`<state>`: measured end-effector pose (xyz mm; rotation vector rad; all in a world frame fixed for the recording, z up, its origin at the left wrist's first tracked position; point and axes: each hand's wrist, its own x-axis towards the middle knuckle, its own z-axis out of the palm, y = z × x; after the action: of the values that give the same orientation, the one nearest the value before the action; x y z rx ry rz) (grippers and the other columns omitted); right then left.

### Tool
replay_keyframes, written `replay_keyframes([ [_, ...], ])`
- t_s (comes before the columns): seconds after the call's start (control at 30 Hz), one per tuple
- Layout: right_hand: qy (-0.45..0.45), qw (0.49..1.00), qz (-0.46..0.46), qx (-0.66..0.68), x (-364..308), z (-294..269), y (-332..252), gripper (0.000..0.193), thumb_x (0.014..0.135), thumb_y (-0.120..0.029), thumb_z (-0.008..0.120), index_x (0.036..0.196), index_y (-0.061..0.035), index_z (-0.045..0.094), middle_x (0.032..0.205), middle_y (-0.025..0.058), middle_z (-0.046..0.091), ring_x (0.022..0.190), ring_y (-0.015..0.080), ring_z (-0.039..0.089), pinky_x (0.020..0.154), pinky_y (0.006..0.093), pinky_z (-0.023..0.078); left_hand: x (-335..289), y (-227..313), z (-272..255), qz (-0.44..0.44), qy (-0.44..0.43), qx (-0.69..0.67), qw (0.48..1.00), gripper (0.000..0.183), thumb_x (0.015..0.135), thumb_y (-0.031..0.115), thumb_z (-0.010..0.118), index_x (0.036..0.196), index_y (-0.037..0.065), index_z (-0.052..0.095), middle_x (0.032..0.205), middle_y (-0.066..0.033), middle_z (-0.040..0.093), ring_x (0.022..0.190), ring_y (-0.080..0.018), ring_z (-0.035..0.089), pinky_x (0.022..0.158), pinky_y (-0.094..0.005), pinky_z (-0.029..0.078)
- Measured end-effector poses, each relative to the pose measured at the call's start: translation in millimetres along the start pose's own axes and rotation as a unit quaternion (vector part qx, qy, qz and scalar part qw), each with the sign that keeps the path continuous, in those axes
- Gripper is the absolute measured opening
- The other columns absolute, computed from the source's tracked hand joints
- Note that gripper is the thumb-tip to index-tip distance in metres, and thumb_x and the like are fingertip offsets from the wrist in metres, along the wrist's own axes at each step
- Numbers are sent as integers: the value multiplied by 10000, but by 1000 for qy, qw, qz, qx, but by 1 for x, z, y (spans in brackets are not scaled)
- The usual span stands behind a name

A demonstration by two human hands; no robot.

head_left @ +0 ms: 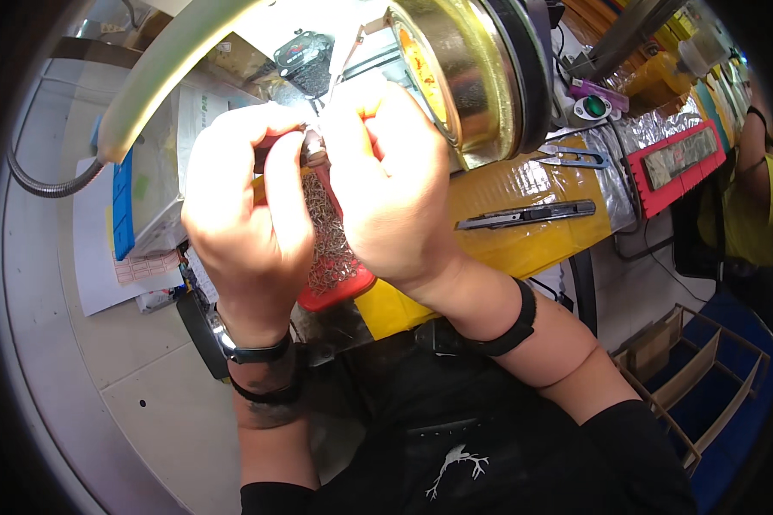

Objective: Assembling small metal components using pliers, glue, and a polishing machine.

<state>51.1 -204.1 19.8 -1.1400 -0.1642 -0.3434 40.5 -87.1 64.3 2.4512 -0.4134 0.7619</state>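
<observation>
Knife — on table (tray left).

No wording can be read clearly; small, blurred green print is borne by a white, flat-sided container.

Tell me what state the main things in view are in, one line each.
Tube lamp: lit
Left hand: curled, grip unclear
Right hand: curled, grip lost in glare
Red tray: holding many small metal pieces
Utility knife: lying flat, blade position unclear
Blue snips: lying flat
Wristwatch: worn, strap fastened
</observation>
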Motion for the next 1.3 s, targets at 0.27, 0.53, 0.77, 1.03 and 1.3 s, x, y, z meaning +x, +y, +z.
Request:
replay_keyframes([
  [0.27,-14,997,-49,-60,2,-6,5,52,1019,8,574,984,12,611,840,61,584,697,120,558,626,278,468,-18,1,-6,40,-22,0,999,344,874,-93,628,1196,-11,719,1122,-170,722,1054,-330,691,964,-403,531],
  [0.53,-23,962,-162,-220,5,-8,15,95,1014,-79,566,999,8,601,844,162,678,790,348,698,719,416,553,-20,4,-8,62,-16,20,998,382,856,-85,628,1224,-17,707,1158,-184,717,1070,-353,688,981,-425,522],
  [0.77,-67,924,-231,-297,6,-13,6,74,967,-29,569,983,27,615,949,180,632,842,349,683,745,431,552,-25,6,-7,37,-25,22,999,403,868,-66,620,1262,-20,691,1200,-197,700,1140,-381,662,1016,-438,509],
  [1.03,-90,928,-228,-281,5,-15,6,100,933,-23,563,991,32,623,976,184,610,860,351,658,767,445,536,-48,-5,32,-80,33,-260,962,580,887,-139,517,1450,-1,534,1521,-192,465,1335,-279,565,1056,-395,541],
  [1.3,-100,890,-313,-317,15,-20,17,148,841,-9,619,986,11,641,963,176,604,830,347,647,745,446,522,-41,-4,22,-107,46,-383,916,655,863,-41,586,1498,-50,426,1463,-163,499,1351,-275,536,1180,-438,423],
])
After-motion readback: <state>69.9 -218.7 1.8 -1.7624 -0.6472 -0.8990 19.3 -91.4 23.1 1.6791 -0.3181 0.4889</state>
